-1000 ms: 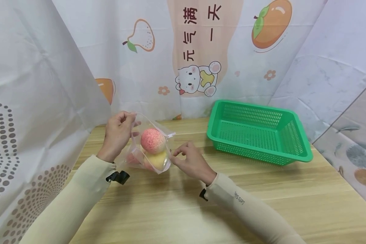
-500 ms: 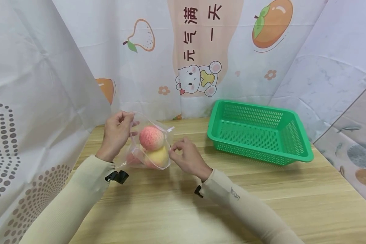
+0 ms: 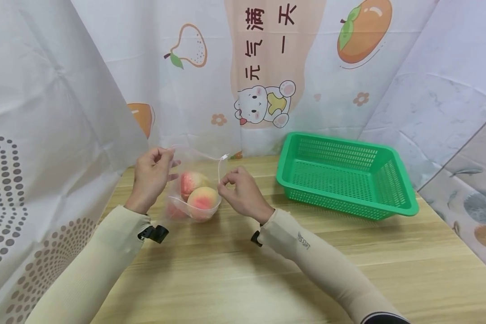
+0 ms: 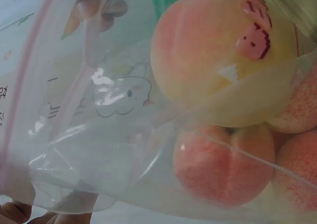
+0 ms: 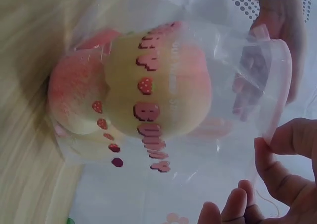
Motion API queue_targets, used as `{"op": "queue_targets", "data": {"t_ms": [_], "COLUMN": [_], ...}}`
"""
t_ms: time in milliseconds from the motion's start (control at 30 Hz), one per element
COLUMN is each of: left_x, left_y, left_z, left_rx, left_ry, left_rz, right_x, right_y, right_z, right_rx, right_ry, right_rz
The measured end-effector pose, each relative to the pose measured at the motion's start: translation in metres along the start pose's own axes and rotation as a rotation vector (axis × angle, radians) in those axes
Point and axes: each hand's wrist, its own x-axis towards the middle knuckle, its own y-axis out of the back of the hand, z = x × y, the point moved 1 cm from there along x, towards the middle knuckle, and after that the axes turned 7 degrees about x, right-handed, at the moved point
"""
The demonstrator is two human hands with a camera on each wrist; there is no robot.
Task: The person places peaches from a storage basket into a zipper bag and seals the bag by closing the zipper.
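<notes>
A clear zip bag [image 3: 194,164] with a pink-edged mouth stands on the table, several peaches [image 3: 203,200] inside it. Its small white slider [image 3: 224,157] sits at the back right of the mouth. My left hand [image 3: 151,175] holds the bag's left edge between thumb and fingers. At the opposite edge, my right hand [image 3: 245,191] pinches the rim between thumb and forefinger, the other fingers off the bag in the right wrist view. Pink lettering and strawberries are printed on the bag's side. One large yellow-pink peach [image 4: 198,60] lies above smaller pink ones.
A green plastic basket [image 3: 344,209] with perforated walls stands at the back right of the wooden table [image 3: 243,279]. Printed white curtains [image 3: 194,103] close off the back and sides.
My right hand has moved left and slightly away with the bag's edge. The bag stands more upright, and the peaches inside have shifted, the topmost one sinking lower. My left hand has barely moved.
</notes>
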Motion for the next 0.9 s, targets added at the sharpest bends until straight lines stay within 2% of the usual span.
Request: {"op": "queue_targets", "data": {"t_ms": [400, 667, 900], "left_x": [-0.004, -0.012, -0.018], "left_y": [-0.003, -0.008, -0.014], "left_z": [-0.005, -0.004, -0.006], "left_rx": [-0.007, 0.008, 0.092], "left_ry": [-0.022, -0.014, -0.092], "left_rz": [-0.018, -0.069, -0.048], "right_x": [-0.002, -0.009, -0.012], "right_y": [0.002, 0.006, 0.010], "right_z": [0.005, 0.013, 0.017], "right_rx": [0.001, 0.006, 0.005], "right_ry": [-0.059, -0.114, -0.121], "right_rz": [-0.004, -0.014, -0.019]}}
